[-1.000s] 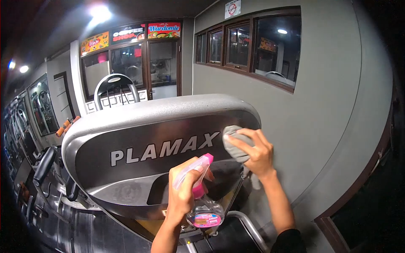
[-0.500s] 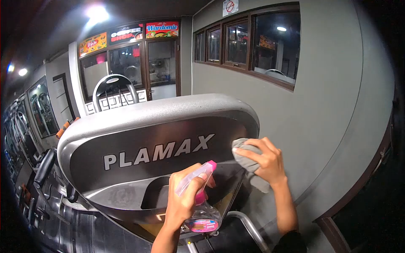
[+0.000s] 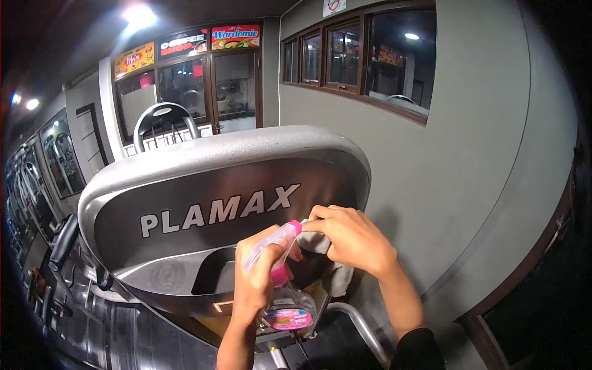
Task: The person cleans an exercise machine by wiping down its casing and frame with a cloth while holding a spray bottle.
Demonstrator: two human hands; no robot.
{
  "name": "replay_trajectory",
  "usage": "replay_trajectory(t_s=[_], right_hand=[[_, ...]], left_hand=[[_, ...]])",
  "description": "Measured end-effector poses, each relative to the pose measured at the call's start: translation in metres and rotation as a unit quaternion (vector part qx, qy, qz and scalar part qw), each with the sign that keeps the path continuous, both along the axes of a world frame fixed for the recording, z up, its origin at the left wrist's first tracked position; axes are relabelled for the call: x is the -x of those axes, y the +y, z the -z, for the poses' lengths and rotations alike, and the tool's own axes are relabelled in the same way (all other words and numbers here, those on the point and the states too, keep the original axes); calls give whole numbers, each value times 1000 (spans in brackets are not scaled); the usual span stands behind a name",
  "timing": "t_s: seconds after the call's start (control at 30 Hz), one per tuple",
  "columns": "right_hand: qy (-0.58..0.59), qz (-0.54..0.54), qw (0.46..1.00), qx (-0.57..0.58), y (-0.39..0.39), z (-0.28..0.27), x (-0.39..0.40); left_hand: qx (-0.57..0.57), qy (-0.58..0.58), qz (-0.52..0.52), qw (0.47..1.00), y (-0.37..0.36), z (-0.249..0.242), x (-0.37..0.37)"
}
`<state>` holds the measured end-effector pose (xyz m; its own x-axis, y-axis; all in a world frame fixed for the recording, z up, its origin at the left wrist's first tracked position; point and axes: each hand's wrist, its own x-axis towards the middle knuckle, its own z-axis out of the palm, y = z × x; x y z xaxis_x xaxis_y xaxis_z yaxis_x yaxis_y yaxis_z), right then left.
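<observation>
My left hand [image 3: 256,268] is wrapped round the neck of a clear spray bottle [image 3: 288,311] with a pink nozzle and collar. My right hand [image 3: 351,237] grips a grey cloth [image 3: 337,279], whose lower end hangs below the palm. The fingers of the right hand are close by the pink nozzle; whether they touch it I cannot tell. Behind both hands stands a machine's dark panel [image 3: 185,191] with a silver rim and the lettering PLAMAX. An open recess [image 3: 213,271] in the panel lies just left of the left hand.
A grey wall [image 3: 468,154] with a window rises at the right. Beyond the machine are a brown-framed door [image 3: 235,92] and shop signs. Gym equipment [image 3: 65,246] stands at the left. A curved metal tube [image 3: 361,330] is low at the right.
My right hand has moved left and turned, bringing the cloth from the panel's right side to beside the nozzle. The bottle is still in my left hand. The view has shifted slightly.
</observation>
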<state>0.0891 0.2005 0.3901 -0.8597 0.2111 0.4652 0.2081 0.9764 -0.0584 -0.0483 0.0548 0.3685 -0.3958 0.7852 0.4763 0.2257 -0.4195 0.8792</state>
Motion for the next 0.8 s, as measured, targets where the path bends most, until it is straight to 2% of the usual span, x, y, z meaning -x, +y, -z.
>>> replay_trajectory(t_s=[0.07, 0.2, 0.27, 0.33, 0.47, 0.53, 0.6, 0.67, 0.7, 0.73, 0.8], right_hand=[[2, -20, 999, 46, 8, 1, -8], [-13, 75, 995, 71, 21, -4, -48], [6, 49, 995, 85, 23, 1, -49], [22, 41, 998, 42, 11, 5, -38], [34, -94, 994, 35, 2, 17, -15], [41, -99, 994, 38, 8, 15, -21], [39, -70, 993, 90, 16, 13, -32], [60, -39, 992, 101, 20, 22, -47], [114, -21, 986, 118, 25, 30, -52], [167, -2, 977, 137, 28, 39, -54], [198, -39, 966, 162, 29, 58, -51]], left_hand=[[1, -17, 0, 1000, 1, 4, 0], [-18, -8, -27, 999, 4, 10, 2], [-2, -8, -26, 1000, 2, 9, 1], [2, -7, -36, 999, 3, 8, -2], [6, 51, -51, 997, 2, 9, -4], [6, 63, -59, 996, 0, 11, -4], [-6, 77, -36, 996, -4, 15, -3], [-17, 122, -82, 989, -15, 21, -13], [-13, 150, -116, 982, -24, 21, -24], [-41, 252, -152, 955, -28, 28, -24], [-12, 262, -187, 947, -36, 33, -41]])
